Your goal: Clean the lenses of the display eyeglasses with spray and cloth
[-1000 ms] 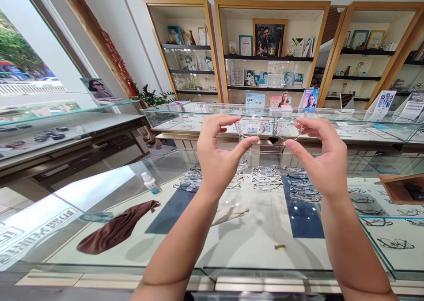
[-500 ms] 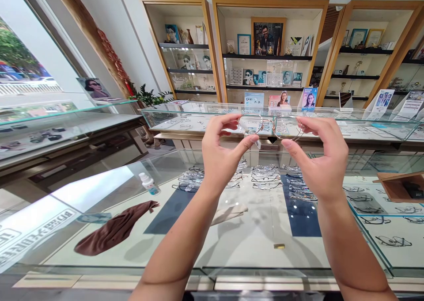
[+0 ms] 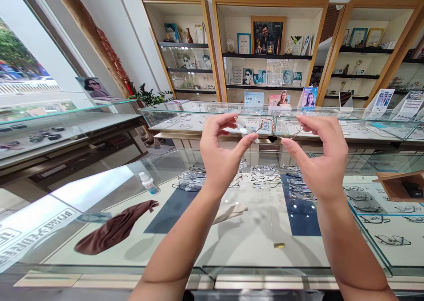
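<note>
A pair of thin-rimmed eyeglasses [image 3: 250, 123] is raised above the counter, held between my two hands. My left hand [image 3: 220, 148] pinches the rim of the left lens with thumb and fingers. On the other side, my right hand [image 3: 323, 153] grips the right rim between thumb and forefinger. The right lens is hard to make out against the background. Beneath my hands is a glass display counter [image 3: 232, 252] with rows of eyeglasses [image 3: 266, 177] in it. A beige cloth [image 3: 232, 212] lies partly behind my left forearm.
A brown cloth [image 3: 114, 230] and a white spray bottle [image 3: 149, 184] sit to the left. A small gold-coloured piece [image 3: 278, 245] lies near the front. At the right is a wooden box [image 3: 394, 186]. Another glass showcase [image 3: 195, 126] stands farther back.
The eyeglasses have tilted slightly, so the right lens shows less clearly. My left hand has shifted a little up and to the left; both hands keep their hold.
</note>
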Available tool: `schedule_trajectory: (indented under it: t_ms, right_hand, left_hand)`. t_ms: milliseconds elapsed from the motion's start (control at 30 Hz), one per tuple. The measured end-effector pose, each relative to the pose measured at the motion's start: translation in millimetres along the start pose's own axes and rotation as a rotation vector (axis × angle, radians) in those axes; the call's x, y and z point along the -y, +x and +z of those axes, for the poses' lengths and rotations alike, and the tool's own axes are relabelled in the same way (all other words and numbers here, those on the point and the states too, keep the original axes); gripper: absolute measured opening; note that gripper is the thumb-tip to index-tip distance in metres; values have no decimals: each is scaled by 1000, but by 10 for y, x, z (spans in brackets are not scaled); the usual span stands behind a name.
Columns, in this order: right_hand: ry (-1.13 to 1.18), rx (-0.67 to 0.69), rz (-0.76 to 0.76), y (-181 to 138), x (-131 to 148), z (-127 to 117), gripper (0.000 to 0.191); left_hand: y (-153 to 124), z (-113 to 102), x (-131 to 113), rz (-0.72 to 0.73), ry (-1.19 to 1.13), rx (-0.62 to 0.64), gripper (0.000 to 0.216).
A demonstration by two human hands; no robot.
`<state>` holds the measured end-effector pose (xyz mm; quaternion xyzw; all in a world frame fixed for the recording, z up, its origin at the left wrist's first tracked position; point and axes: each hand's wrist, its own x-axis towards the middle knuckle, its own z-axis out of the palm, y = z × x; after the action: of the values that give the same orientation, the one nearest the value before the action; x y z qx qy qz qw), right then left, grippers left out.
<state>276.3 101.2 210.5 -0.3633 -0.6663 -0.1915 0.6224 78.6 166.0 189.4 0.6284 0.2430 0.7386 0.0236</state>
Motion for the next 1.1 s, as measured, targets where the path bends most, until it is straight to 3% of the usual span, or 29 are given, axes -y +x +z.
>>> schedule_trajectory:
  t_ms: [233,567,700,933,1100]
  right_hand:
    - [1,-15,-7,-8,-26,27,31]
    - [-29,-33,-15,-34,26,44,35]
    - [-16,-52,0,-40,35,57,33]
    - [126,34,145,-52,3,80,34]
    - [289,38,244,-38,-22,70,25]
  left_hand:
    - [-37,44,-35,149,105,-101,48]
    - [-70,119,125,46,-72,-52,50]
    - [-79,144,165,72,-107,-73,50]
    - [-64,93,103,237,40,-188,51]
    - [-59,98,64,314,81,-207,49]
